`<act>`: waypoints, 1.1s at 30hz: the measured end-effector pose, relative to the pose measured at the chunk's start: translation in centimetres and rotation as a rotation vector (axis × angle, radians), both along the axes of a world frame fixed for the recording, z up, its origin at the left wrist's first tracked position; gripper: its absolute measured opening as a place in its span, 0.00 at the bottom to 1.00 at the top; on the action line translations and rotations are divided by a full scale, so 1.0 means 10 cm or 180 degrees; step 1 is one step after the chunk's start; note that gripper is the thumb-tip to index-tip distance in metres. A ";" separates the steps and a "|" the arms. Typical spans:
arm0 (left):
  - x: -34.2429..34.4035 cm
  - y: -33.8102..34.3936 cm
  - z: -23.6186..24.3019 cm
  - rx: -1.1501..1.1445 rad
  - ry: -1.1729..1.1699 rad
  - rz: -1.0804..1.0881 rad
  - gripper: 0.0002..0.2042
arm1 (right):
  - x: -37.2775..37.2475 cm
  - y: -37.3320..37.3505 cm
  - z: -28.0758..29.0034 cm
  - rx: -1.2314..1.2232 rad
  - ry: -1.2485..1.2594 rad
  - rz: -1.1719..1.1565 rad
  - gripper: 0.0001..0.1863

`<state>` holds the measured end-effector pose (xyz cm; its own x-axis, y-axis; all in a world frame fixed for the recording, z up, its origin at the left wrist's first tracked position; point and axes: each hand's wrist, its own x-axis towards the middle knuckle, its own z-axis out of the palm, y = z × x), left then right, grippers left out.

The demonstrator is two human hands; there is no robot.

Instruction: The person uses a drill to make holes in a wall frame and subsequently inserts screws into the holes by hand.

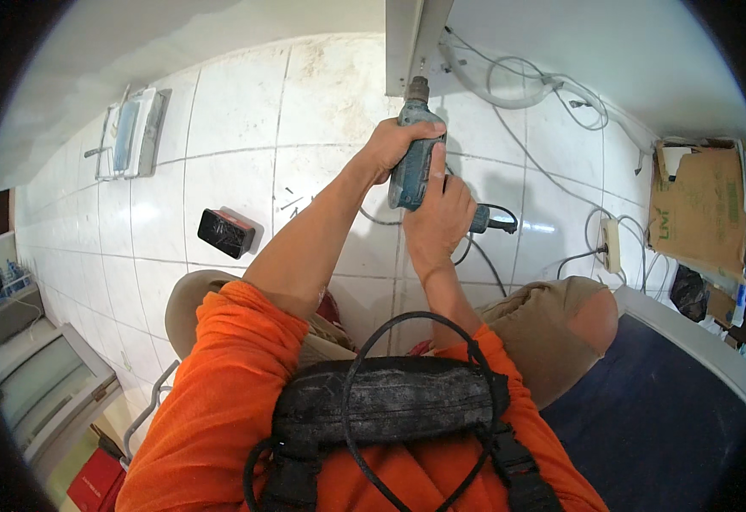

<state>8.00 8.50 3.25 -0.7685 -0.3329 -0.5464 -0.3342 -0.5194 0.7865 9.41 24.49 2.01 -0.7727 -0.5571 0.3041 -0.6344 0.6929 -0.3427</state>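
While left hand [390, 149] and right hand [441, 218] have their grip clamped round the corded drill [407, 183] at upper centre, uneven pressure could skew its bit [421, 68] against the pale upright [403, 43], or a knee [593, 320] could snag the cord [504, 225].

On our left, the tiled floor [232, 183] gives us free room between the white tray [149, 132] and the dark box [226, 234]; a hand could pass there, with loose screws [290, 204] lying nearer our left forearm [313, 226]. Straight ahead of the drill [409, 175], the pale post [402, 43] blocks us. On our right, looped cables [519, 135] cross the tiles, and the power strip [612, 243] and cardboard box [701, 205] narrow our way beyond.
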 end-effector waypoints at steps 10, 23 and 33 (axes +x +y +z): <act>-0.02 -0.02 -0.06 0.0374 0.0040 0.0011 0.24 | -0.08 0.02 0.15 0.0366 -0.0045 0.0102 0.51; -0.05 -0.07 -0.14 0.0673 0.0124 -0.0153 0.19 | -0.06 -0.02 0.27 0.0413 0.0145 0.0133 0.49; -0.07 -0.08 -0.15 0.0630 0.0185 -0.0157 0.18 | -0.06 -0.02 0.24 0.0538 -0.0016 0.0102 0.50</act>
